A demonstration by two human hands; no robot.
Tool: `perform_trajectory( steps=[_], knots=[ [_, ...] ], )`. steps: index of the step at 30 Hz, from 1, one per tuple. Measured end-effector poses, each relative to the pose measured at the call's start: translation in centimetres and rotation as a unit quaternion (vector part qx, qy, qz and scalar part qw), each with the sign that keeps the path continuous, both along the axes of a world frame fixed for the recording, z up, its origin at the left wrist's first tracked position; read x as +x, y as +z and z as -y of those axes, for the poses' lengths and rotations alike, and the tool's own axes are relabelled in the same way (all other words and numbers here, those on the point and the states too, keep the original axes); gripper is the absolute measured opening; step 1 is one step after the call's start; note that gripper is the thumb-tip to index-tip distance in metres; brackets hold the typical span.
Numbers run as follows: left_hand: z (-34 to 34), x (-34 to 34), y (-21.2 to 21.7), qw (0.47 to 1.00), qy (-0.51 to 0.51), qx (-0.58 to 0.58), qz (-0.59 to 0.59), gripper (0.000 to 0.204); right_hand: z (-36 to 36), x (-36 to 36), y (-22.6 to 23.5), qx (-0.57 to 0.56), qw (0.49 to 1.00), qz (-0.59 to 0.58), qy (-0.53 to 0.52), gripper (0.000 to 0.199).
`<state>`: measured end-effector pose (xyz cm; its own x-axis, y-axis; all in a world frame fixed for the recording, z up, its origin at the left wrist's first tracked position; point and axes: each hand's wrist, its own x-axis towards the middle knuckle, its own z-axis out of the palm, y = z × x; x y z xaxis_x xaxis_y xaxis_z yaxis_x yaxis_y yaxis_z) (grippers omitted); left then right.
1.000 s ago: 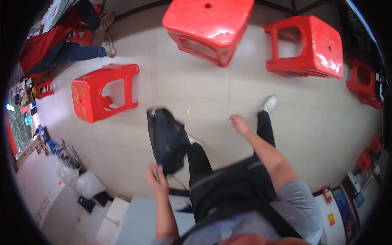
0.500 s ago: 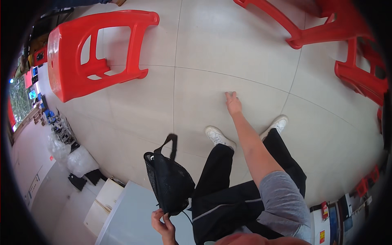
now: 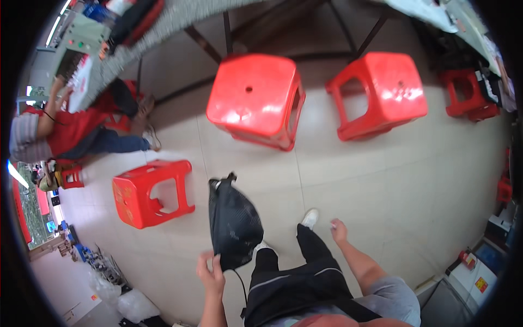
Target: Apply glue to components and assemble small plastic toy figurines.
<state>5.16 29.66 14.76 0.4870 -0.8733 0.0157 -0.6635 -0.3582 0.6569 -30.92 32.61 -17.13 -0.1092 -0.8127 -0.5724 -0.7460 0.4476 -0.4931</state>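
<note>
My left hand (image 3: 211,272) pinches the lower edge of a black mesh bag (image 3: 235,226), raised in front of my left leg. The bag hangs at a slant, with a short black strap end at its top. From its lower part a thin dark cord (image 3: 242,283) curves down toward my waist. My right hand (image 3: 339,231) is away from the bag, low over the floor by my right shoe (image 3: 310,218). Its fingers are curled in, and I see nothing in them. A black apron (image 3: 297,289) with pale piping covers my lap.
Red plastic stools stand ahead: one at left (image 3: 144,193), one in the middle (image 3: 256,95), one at right (image 3: 395,90). Behind them runs a grey worktable (image 3: 180,30). A person in a red apron (image 3: 81,128) sits at the far left. Plastic-wrapped bundles (image 3: 136,305) lie lower left.
The view has swung up and around, bringing the worktable, more stools and a seated person into sight. My left hand still holds the bag; my right hand has drawn back, fingers now curled.
</note>
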Motion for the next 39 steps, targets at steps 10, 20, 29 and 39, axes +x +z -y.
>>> perform_trajectory(
  steps=[10, 20, 29, 39],
  knots=[
    [29.1, -3.6, 2.0, 0.993, -0.057, -0.099, -0.030, 0.008, 9.1, -21.8, 16.3, -0.003, 0.980, 0.014, -0.199, 0.024],
    [43.6, -3.3, -11.3, 0.980, 0.092, 0.026, 0.175, 0.010, 14.2, -28.1, 22.3, 0.048, 0.944, -0.015, -0.326, 0.020],
    [46.4, -14.5, -9.0, 0.967, 0.138, 0.060, 0.207, 0.044, 46.1, -32.1, 32.3, -0.122, 0.948, 0.164, -0.244, 0.019],
    [70.2, -35.9, 11.1, 0.695, -0.243, 0.101, -0.669, 0.029, 72.8, -14.2, 48.1, -0.410, 0.885, 0.220, 0.031, 0.036]
  ],
)
